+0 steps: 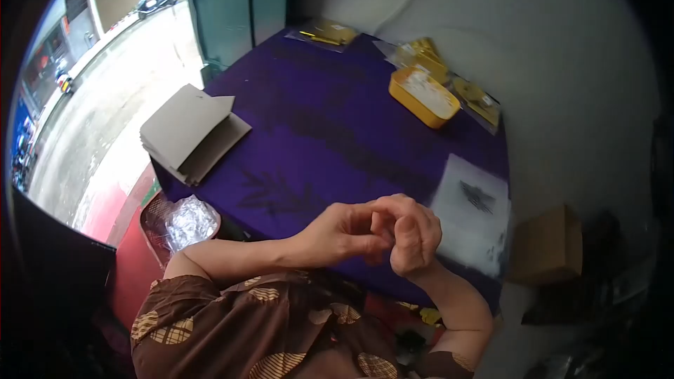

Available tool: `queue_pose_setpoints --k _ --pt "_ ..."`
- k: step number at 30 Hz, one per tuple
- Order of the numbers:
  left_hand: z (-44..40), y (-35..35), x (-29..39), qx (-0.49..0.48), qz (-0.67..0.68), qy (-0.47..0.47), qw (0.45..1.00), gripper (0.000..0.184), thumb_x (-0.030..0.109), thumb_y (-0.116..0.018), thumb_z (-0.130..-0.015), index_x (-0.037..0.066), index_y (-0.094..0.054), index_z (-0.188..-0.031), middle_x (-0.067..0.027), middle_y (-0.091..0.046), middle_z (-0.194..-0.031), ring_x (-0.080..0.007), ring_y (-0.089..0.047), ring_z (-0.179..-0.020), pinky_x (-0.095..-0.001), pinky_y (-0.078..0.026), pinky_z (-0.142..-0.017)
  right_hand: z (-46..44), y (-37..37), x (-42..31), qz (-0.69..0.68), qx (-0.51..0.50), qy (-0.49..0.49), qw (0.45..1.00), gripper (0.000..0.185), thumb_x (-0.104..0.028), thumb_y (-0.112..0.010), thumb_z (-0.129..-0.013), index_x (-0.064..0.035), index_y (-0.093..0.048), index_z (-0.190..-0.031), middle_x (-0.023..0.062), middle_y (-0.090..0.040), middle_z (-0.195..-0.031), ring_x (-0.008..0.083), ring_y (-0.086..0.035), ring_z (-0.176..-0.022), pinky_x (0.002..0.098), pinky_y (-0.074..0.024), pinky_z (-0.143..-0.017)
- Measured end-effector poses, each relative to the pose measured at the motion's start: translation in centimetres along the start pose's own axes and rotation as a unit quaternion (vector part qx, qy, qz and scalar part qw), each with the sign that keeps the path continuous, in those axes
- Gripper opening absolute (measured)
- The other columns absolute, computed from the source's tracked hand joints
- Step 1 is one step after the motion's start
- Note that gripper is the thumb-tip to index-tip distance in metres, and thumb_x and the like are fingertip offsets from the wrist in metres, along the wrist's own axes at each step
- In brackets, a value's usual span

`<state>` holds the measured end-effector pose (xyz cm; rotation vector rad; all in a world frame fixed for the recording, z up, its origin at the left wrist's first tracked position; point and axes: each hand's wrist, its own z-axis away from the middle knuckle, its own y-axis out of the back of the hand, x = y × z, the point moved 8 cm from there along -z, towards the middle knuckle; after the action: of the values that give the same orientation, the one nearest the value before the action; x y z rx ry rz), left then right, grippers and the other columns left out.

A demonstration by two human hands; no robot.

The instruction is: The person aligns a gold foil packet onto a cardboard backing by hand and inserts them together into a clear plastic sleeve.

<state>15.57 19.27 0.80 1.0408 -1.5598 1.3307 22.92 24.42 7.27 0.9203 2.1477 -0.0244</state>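
My left hand (345, 234) and my right hand (414, 238) meet in front of my chest, over the near edge of the purple table (316, 147). The fingers of both are bent and pressed together at the tips. Whatever may be between them is hidden or too small to name. Just right of my right hand lies a whitish sheet (453, 196) bearing a patch of thin dark pieces (477, 196). Farther back stands a yellow tray (437, 122) with white material inside.
Clear packets with yellow contents (328, 31) lie along the back edge, more (479, 102) beside the tray. Grey-white folded cards (186, 126) are stacked at left. A bin with crumpled clear plastic (191, 222) stands below them. A cardboard box (547, 245) is at right.
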Motion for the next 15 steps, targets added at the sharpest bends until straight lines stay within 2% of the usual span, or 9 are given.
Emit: queue_pose_setpoints --k 1,3,5,6,9,10,11,14,15 --pt "0.8 1.1 0.2 0.024 -0.020 0.028 0.999 0.015 0.011 -0.063 -0.096 -0.001 -0.063 -0.105 -0.0047 -0.064 -0.083 -0.0110 -0.063 -0.070 -0.0252 -0.052 -0.063 -0.5 -0.5 0.3 0.009 0.002 0.002 1.000 0.032 -0.021 -0.042 -0.102 0.0015 -0.066 -0.104 0.0081 -0.061 -0.074 0.0211 -0.056 -0.059 0.0324 -0.0471 -0.058" --pt "2.5 3.2 1.3 0.068 -0.056 0.085 0.992 0.017 0.015 -0.061 -0.098 0.000 -0.065 -0.095 -0.0035 -0.064 -0.073 -0.0112 -0.062 -0.061 -0.0241 -0.049 -0.055 -1.4 -2.4 0.5 0.062 -0.038 0.018 0.997 0.038 -0.028 -0.044 -0.103 0.0024 -0.064 -0.112 0.0132 -0.062 -0.092 0.0267 -0.059 -0.080 0.0372 -0.0481 -0.071" --pt "4.8 5.8 3.0 0.123 -0.115 0.105 0.980 0.018 0.016 -0.061 -0.098 0.000 -0.068 -0.096 -0.0021 -0.062 -0.068 -0.0097 -0.059 -0.055 -0.0234 -0.046 -0.049 -2.4 -4.5 0.8 0.138 -0.071 0.071 0.985 0.043 -0.033 -0.045 -0.103 0.0034 -0.062 -0.119 0.0164 -0.060 -0.106 0.0298 -0.058 -0.094 0.0396 -0.0472 -0.081" --pt "6.1 7.8 4.2 0.152 -0.138 0.083 0.975 0.017 0.015 -0.061 -0.098 0.000 -0.069 -0.098 -0.0027 -0.062 -0.067 -0.0098 -0.059 -0.054 -0.0233 -0.046 -0.049 -2.2 -5.3 2.0 0.116 -0.107 0.025 0.987 0.058 -0.045 -0.044 -0.102 0.0051 -0.056 -0.128 0.0202 -0.053 -0.125 0.0333 -0.051 -0.112 0.0418 -0.0417 -0.096" --pt "12.6 16.5 8.6 0.349 -0.182 -0.037 0.918 0.015 0.012 -0.061 -0.097 -0.001 -0.069 -0.095 -0.0047 -0.064 -0.066 -0.0119 -0.060 -0.051 -0.0240 -0.047 -0.046 -1.8 -6.1 3.5 0.148 -0.111 0.001 0.983 0.069 -0.054 -0.043 -0.100 0.0067 -0.053 -0.131 0.0215 -0.051 -0.133 0.0355 -0.050 -0.116 0.0434 -0.0395 -0.101" --pt "15.6 19.4 10.6 0.424 -0.224 -0.093 0.872 0.016 0.013 -0.060 -0.097 0.000 -0.069 -0.096 -0.0047 -0.063 -0.065 -0.0116 -0.060 -0.050 -0.0234 -0.045 -0.044 -1.4 -6.0 4.4 0.154 -0.123 -0.033 0.980 0.070 -0.054 -0.041 -0.099 0.0069 -0.052 -0.132 0.0222 -0.049 -0.136 0.0367 -0.048 -0.120 0.0443 -0.0372 -0.105" --pt "19.3 22.4 11.7 0.489 -0.213 -0.143 0.834 0.017 0.014 -0.060 -0.097 0.000 -0.069 -0.098 -0.0047 -0.062 -0.064 -0.0108 -0.058 -0.048 -0.0231 -0.043 -0.043 -1.2 -5.8 5.0 0.148 -0.116 -0.047 0.981 0.058 -0.042 -0.044 -0.101 0.0079 -0.054 -0.129 0.0222 -0.050 -0.135 0.0358 -0.049 -0.121 0.0431 -0.0399 -0.103" --pt "29.2 28.3 14.6 0.646 -0.253 -0.219 0.686 0.020 0.016 -0.060 -0.095 -0.002 -0.067 -0.099 -0.0051 -0.060 -0.068 -0.0107 -0.054 -0.050 -0.0246 -0.043 -0.045 0.0 -5.2 7.8 0.089 -0.086 -0.163 0.979 0.043 -0.022 -0.044 -0.099 0.0090 -0.057 -0.126 0.0203 -0.052 -0.134 0.0343 -0.051 -0.123 0.0408 -0.0445 -0.101" --pt "32.2 30.6 14.3 0.675 -0.254 -0.206 0.661 0.021 0.018 -0.062 -0.095 -0.002 -0.067 -0.100 -0.0053 -0.061 -0.070 -0.0110 -0.054 -0.050 -0.0238 -0.044 -0.046 0.6 -5.0 8.9 0.075 -0.078 -0.181 0.977 0.040 -0.017 -0.043 -0.099 0.0093 -0.058 -0.125 0.0195 -0.052 -0.135 0.0340 -0.051 -0.123 0.0401 -0.0458 -0.101"
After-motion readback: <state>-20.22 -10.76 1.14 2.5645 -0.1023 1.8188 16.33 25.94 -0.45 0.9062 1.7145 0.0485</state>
